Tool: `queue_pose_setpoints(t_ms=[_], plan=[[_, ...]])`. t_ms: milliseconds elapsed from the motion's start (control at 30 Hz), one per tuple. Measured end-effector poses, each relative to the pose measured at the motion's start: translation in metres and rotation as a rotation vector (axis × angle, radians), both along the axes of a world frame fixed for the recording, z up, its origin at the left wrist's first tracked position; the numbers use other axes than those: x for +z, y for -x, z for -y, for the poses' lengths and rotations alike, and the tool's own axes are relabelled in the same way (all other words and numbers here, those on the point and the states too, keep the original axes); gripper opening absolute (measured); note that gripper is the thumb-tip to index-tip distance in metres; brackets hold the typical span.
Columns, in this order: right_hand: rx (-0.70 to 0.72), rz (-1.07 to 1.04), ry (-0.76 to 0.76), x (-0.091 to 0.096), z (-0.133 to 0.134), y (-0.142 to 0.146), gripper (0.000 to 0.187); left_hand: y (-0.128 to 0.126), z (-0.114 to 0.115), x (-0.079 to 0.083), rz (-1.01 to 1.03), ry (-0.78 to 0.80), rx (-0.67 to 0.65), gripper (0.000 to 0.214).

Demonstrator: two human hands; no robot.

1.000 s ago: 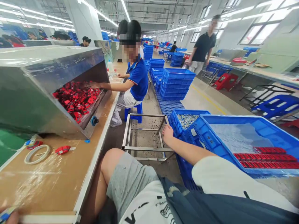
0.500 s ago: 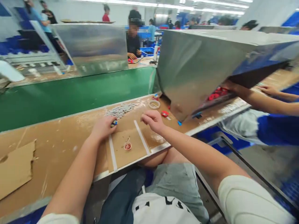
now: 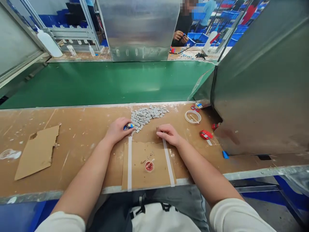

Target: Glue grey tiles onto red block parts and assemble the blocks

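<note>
My left hand (image 3: 119, 130) is closed around a small blue-and-yellow toy piece (image 3: 129, 126), most of it hidden by the fingers. Just beyond it lies a pile of small flat grey pieces (image 3: 147, 116). My right hand (image 3: 169, 133) hovers or rests beside the pile, its fingers curled and pinched together; anything between them is too small to make out. Between my forearms, a small round cup with red contents (image 3: 149, 166) stands on a cardboard sheet (image 3: 137, 151) edged by two white tape strips.
To the right are a white ring-shaped dish (image 3: 192, 117), a red toy piece (image 3: 206, 134), a blue bit (image 3: 225, 154) and a large metal panel (image 3: 260, 96). Torn cardboard (image 3: 38, 151) lies left. A green belt (image 3: 108, 83) runs behind; a co-worker's hands (image 3: 181, 38) work beyond it.
My view has swung from the right to face the bench squarely and tilted down. The left hand still holds the toy piece; the right hand's fingers stay curled. The neighbour's arms are out of view.
</note>
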State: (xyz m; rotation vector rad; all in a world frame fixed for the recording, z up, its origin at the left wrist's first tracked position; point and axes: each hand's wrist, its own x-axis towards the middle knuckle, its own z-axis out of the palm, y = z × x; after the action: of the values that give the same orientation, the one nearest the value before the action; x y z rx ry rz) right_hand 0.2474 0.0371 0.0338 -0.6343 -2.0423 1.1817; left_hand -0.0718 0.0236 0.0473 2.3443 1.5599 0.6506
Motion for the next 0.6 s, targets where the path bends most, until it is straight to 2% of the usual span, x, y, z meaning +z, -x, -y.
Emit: queue_pose_setpoints(t_ms=[200, 433, 600], plan=[[0.040, 0.029, -0.071, 0.000, -0.007, 0.003, 0.060, 0.012, 0.009, 0.007, -0.042, -0.037, 0.105, 0.034], [0.030, 0.140, -0.248, 0.000, -0.012, 0.007, 0.053, 0.018, 0.042, 0.023, -0.397, -0.014, 0.182, 0.040], [-0.002, 0.181, -0.212, 0.010, -0.014, 0.008, 0.048, 0.028, 0.057, 0.038, -0.584, 0.118, 0.265, 0.049]])
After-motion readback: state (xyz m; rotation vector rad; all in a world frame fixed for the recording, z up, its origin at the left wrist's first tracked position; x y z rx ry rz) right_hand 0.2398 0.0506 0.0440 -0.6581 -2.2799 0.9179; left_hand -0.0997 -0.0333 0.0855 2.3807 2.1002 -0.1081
